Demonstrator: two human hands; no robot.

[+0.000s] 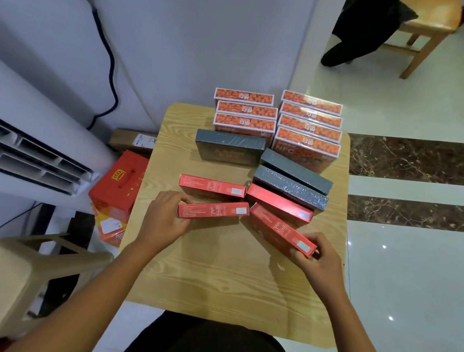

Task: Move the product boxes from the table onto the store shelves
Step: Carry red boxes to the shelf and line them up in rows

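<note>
Gripping two red boxes at once: the left hand [166, 218] has its grip clamped on the left end of one red box [213, 209], and the right hand [321, 257] has its grip clamped on the near end of another red box [282, 230]. Both boxes rest on the tabletop [219, 275] at its middle, angled toward each other. Judged step: pick-up, start of the transfer; nothing appears shelved yet.

Next move calls for lifting both clear and carrying them to the shelves, which are not in view, so the person must turn.

Remaining stock: two more red boxes just behind, three grey boxes [292, 181] in the middle, two stacks of orange boxes [308, 127] at the far edge.

Possible obstructions: a beige stool [2, 277] on its side at the left, red cartons [117, 186] on the floor beside the tabletop, an air conditioner [20, 143] at left.
</note>
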